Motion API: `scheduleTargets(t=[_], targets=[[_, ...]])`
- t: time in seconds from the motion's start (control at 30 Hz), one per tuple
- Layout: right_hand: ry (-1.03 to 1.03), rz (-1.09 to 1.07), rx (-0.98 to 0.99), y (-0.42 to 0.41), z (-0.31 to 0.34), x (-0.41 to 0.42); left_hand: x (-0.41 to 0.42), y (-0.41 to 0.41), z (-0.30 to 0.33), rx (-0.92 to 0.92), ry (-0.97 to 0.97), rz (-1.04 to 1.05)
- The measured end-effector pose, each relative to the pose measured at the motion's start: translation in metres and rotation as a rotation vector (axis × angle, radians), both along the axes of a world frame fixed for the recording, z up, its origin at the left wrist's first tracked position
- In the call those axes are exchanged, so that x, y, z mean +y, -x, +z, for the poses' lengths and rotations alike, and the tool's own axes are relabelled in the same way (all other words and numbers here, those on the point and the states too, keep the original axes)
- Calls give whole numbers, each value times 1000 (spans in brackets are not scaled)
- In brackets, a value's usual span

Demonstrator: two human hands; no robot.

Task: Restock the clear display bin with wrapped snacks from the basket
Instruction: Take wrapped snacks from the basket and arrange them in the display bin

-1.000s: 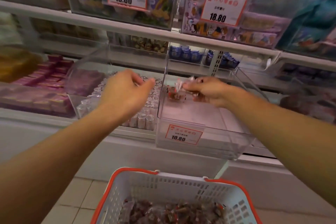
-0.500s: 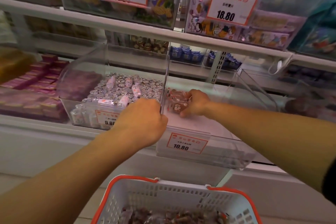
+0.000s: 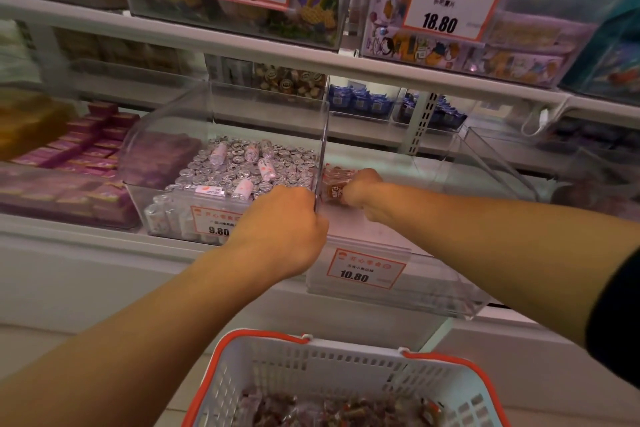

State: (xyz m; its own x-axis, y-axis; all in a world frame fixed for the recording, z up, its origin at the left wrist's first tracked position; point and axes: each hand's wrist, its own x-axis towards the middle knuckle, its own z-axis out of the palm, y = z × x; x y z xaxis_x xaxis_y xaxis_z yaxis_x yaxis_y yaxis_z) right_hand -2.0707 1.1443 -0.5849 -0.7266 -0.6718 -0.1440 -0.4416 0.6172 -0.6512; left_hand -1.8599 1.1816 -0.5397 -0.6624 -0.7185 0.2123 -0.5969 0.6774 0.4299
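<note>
Wrapped snacks (image 3: pixel 334 189): small, light, crinkly, prob. slippery, at back-left of clear bin (image 3: pixel 391 288). Right hand (image 3: pixel 360 192) pressing on them, grip hidden. Left hand (image 3: pixel 277 222) clenched at bin's wall. More in basket (image 3: pixel 311 367); best pinched by wrapper ends.

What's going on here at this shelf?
A person is refilling a clear display bin with wrapped snacks. The right hand sets brown packets against the bin's left wall, while the left hand is curled at that wall's front edge. More snacks wait in the basket below.
</note>
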Motion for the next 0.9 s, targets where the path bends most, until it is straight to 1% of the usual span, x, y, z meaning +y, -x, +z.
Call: scheduleTargets(t=[0.2,0.37,0.43,0.47,0.5,0.53,0.57,0.6,0.63,0.67,0.7,0.73,0.77,0.8,0.83,0.9], targets=[[6,43,-143,7,4,6,3,0,1,-16,-2,7],[-13,92,-74,7,4,12,4,-2,3,-14,-38,8],[-65,126,-10,2,19,19,9,-2,5,-10,-29,34],[-96,149,60,-2,31,25,11,-4,8,9,-4,67],[-100,184,164,-6,46,33,13,-6,11,47,46,105],[-62,225,290,-9,59,43,13,-10,14,104,97,126],[56,269,410,-13,70,57,12,-14,18,156,116,105],[252,307,507,-21,77,77,11,-20,20,176,68,33],[506,330,584,-33,79,103,11,-25,20,147,-44,-78],[762,369,643,-44,73,131,13,-31,17,52,-192,-188],[942,412,678,-56,57,159,18,-37,9,-98,-336,-267],[1013,443,664,-68,32,185,24,-39,-5,-261,-447,-306],[975,463,628,-81,1,209,32,-41,-27,-429,-503,-316],[856,479,597,-89,-32,224,38,-39,-50,-583,-504,-308],[616,527,526,-96,-71,238,51,-39,-78,-718,-494,-295],[-61,633,280,-99,-140,250,69,-39,-130,-905,-478,-279]])
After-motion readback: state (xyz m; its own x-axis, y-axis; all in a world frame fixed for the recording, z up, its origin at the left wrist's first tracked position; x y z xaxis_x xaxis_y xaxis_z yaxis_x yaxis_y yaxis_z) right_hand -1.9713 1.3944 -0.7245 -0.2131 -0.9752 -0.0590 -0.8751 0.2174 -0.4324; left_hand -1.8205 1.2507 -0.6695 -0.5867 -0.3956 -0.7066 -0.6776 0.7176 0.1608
